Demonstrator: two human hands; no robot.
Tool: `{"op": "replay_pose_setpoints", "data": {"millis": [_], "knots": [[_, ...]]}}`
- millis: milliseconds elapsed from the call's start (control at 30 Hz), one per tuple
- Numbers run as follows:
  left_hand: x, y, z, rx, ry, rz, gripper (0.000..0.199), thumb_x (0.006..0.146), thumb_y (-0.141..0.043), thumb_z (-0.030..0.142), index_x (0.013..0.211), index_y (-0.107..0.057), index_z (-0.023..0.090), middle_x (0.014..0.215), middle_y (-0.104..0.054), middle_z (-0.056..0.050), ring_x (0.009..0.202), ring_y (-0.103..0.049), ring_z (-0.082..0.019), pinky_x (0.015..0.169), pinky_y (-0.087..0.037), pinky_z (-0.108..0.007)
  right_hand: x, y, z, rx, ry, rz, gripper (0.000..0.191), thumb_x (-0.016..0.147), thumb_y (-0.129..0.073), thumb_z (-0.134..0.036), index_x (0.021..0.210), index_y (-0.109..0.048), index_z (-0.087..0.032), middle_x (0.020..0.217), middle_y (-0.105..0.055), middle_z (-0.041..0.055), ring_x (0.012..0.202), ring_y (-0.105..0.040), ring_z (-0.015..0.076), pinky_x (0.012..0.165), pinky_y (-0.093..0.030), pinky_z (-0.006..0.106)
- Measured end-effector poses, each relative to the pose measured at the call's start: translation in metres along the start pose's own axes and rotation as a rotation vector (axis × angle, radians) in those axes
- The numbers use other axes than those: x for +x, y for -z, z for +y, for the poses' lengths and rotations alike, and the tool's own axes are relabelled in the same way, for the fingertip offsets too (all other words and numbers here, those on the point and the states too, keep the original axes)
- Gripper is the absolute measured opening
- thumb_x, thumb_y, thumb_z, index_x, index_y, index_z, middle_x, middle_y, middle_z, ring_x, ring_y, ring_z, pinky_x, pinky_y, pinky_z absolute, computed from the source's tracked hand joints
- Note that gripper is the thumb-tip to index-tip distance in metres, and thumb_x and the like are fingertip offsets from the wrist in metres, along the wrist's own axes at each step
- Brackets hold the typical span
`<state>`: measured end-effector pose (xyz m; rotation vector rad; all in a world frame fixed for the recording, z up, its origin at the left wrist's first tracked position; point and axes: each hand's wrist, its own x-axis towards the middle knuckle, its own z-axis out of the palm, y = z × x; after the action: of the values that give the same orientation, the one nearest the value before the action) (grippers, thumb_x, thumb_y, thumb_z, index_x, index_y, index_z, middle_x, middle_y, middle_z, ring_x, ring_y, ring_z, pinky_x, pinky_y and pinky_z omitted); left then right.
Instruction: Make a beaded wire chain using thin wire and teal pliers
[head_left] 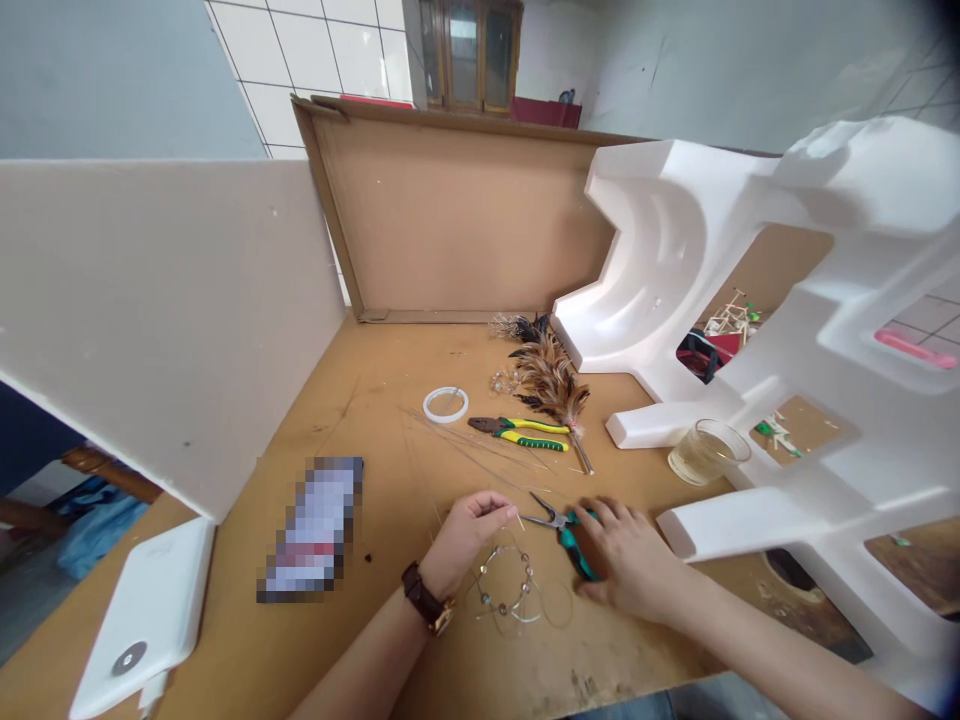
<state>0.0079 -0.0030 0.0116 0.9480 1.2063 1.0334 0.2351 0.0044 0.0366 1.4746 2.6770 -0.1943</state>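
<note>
My left hand (480, 525), with a watch on the wrist, pinches a thin light piece, seemingly a wire end, between thumb and index finger. Just below it lies a wire ring strung with several small beads (529, 574). Loose loops of thin wire (556, 606) surround the ring. To the right, my right hand (626, 550) is curled over the teal-and-black handles of the needle-nose pliers (576, 548). The pliers' jaws are spread and point left, close to the left fingertips. Part of the handles is hidden by the right hand.
Yellow-green combination pliers (525, 432), a white ring-shaped roll (445, 404) and brown feathers (551, 375) lie farther back. A glass of liquid (707, 452) stands right beside white foam (720, 525). On the left are a blurred phone-like object (311, 530) and a white power bank (150, 610).
</note>
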Motion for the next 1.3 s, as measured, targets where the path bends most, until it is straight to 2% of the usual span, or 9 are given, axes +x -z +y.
{"op": "replay_pose_setpoints", "data": {"millis": [100, 233, 333, 467, 700, 967, 1067, 1167, 1300], "knots": [[0.000, -0.002, -0.001, -0.009, 0.012, 0.004, 0.027, 0.062, -0.069, 0.039, 0.067, -0.061, 0.014, 0.057, -0.051, 0.004, 0.046, -0.032, -0.005, 0.045, -0.022, -0.020, -0.006, -0.014, -0.001, -0.061, -0.046, -0.021, 0.085, 0.057, -0.065, -0.044, 0.132, -0.038, -0.013, 0.131, -0.041, 0.0208, 0.112, -0.040, 0.0372, 0.087, -0.034, 0.047], [0.001, -0.001, -0.003, -0.032, 0.018, -0.001, 0.029, 0.060, -0.070, 0.041, 0.067, -0.061, 0.015, 0.051, -0.047, 0.006, 0.043, -0.030, -0.005, 0.044, -0.020, -0.020, -0.001, -0.021, -0.005, -0.137, -0.064, -0.006, 0.077, 0.058, -0.060, -0.029, 0.129, -0.039, -0.010, 0.115, -0.052, 0.0206, 0.097, -0.050, 0.0330, 0.077, -0.039, 0.040], [0.001, 0.002, -0.004, -0.045, 0.015, 0.005, 0.029, 0.062, -0.070, 0.041, 0.068, -0.061, 0.015, 0.047, -0.041, 0.008, 0.041, -0.026, -0.004, 0.043, -0.018, -0.020, 0.004, -0.022, -0.006, -0.190, -0.066, 0.009, 0.054, 0.062, -0.054, -0.019, 0.116, -0.050, -0.010, 0.098, -0.057, 0.0174, 0.084, -0.053, 0.0286, 0.068, -0.039, 0.035], [0.001, 0.005, -0.002, -0.068, 0.014, 0.006, 0.029, 0.062, -0.070, 0.041, 0.068, -0.060, 0.015, 0.046, -0.040, 0.009, 0.041, -0.024, -0.004, 0.043, -0.018, -0.020, 0.007, -0.020, -0.001, -0.146, -0.091, 0.017, 0.032, 0.067, -0.050, -0.020, 0.098, -0.055, -0.016, 0.092, -0.057, 0.0123, 0.081, -0.055, 0.0256, 0.062, -0.037, 0.031], [0.001, 0.004, -0.001, -0.065, 0.019, 0.001, 0.031, 0.060, -0.070, 0.042, 0.068, -0.059, 0.015, 0.047, -0.037, 0.009, 0.041, -0.023, -0.004, 0.043, -0.017, -0.020, 0.008, -0.014, 0.003, -0.100, -0.121, -0.001, 0.035, 0.072, -0.048, -0.037, 0.101, -0.052, -0.019, 0.091, -0.058, 0.0105, 0.084, -0.055, 0.0262, 0.065, -0.036, 0.032], [0.001, 0.008, -0.002, -0.098, 0.030, -0.051, 0.034, 0.060, -0.069, 0.045, 0.067, -0.055, 0.014, 0.047, -0.032, 0.010, 0.041, -0.021, -0.003, 0.041, -0.013, -0.020, 0.009, -0.012, 0.011, -0.100, -0.176, -0.047, 0.033, 0.063, -0.054, -0.028, 0.094, -0.051, -0.017, 0.082, -0.061, 0.0094, 0.073, -0.058, 0.0251, 0.059, -0.034, 0.030], [0.001, 0.009, -0.003, -0.167, 0.049, -0.094, 0.031, 0.063, -0.069, 0.041, 0.070, -0.054, 0.015, 0.046, -0.030, 0.010, 0.040, -0.020, -0.003, 0.040, -0.012, -0.019, 0.003, -0.005, 0.018, -0.096, -0.113, 0.044, 0.030, 0.066, -0.054, -0.028, 0.094, -0.051, -0.018, 0.086, -0.058, 0.0075, 0.073, -0.056, 0.0224, 0.060, -0.034, 0.029], [0.000, 0.010, -0.004, -0.258, 0.083, -0.149, 0.027, 0.065, -0.068, 0.036, 0.070, -0.051, 0.015, 0.046, -0.027, 0.011, 0.040, -0.017, -0.003, 0.039, -0.010, -0.018, -0.003, 0.010, 0.025, -0.122, 0.053, 0.185, 0.031, 0.074, -0.051, -0.030, 0.103, -0.051, -0.019, 0.090, -0.054, 0.0081, 0.082, -0.052, 0.0216, 0.068, -0.035, 0.030], [-0.001, 0.010, -0.005, -0.330, 0.128, -0.220, 0.025, 0.068, -0.067, 0.033, 0.070, -0.049, 0.015, 0.048, -0.026, 0.011, 0.040, -0.015, -0.002, 0.038, -0.008, -0.018, -0.006, 0.031, 0.030, -0.245, 0.225, 0.261, 0.029, 0.083, -0.044, -0.031, 0.108, -0.052, -0.019, 0.086, -0.052, 0.0084, 0.078, -0.047, 0.0204, 0.069, -0.032, 0.031]]}}
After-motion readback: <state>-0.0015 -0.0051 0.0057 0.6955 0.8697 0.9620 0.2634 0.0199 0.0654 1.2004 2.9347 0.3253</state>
